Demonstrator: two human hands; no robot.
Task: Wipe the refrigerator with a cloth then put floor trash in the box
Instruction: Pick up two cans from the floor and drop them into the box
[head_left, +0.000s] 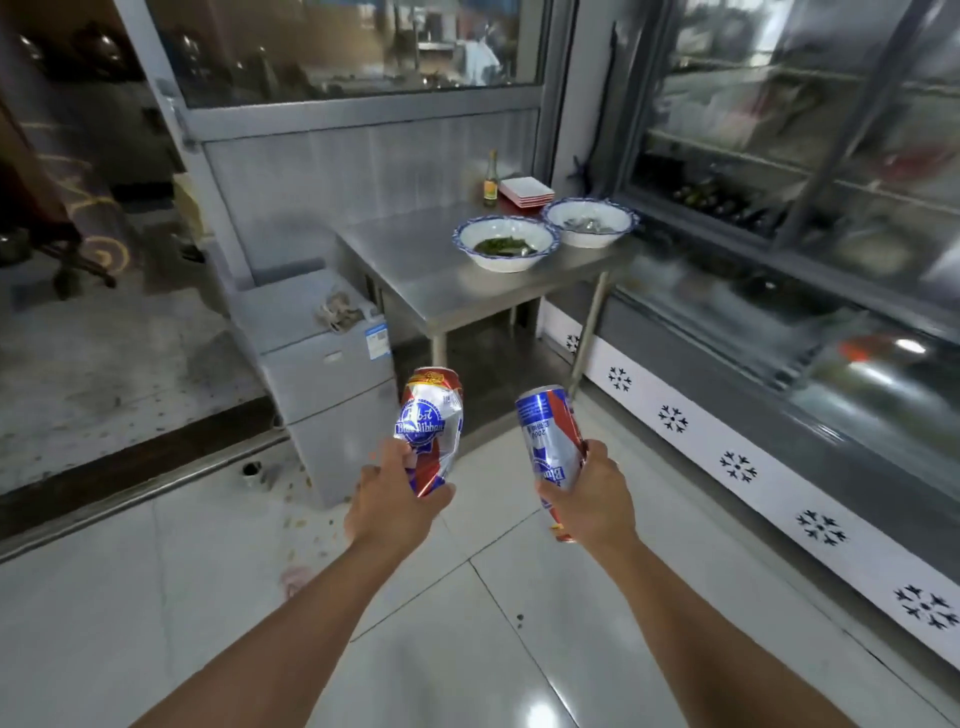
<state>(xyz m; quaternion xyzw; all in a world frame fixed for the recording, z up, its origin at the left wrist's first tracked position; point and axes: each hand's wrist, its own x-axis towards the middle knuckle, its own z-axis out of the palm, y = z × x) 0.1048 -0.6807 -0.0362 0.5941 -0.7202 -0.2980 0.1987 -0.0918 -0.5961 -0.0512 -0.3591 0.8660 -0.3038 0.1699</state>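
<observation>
left hand (397, 506) gripping crushed can (428, 428), right hand (592, 499) gripping can (550, 441), greens in bowl (506, 244)

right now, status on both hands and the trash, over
Left hand grips a crushed can. Right hand grips a second can. No box in view. Crumbs on the floor ahead, nothing blocking.

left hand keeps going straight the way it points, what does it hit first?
Likely the small grey cabinet just beyond the crushed can that the left hand grips. Depth is unclear, so it could pass the cabinet's right side toward the steel table.
</observation>
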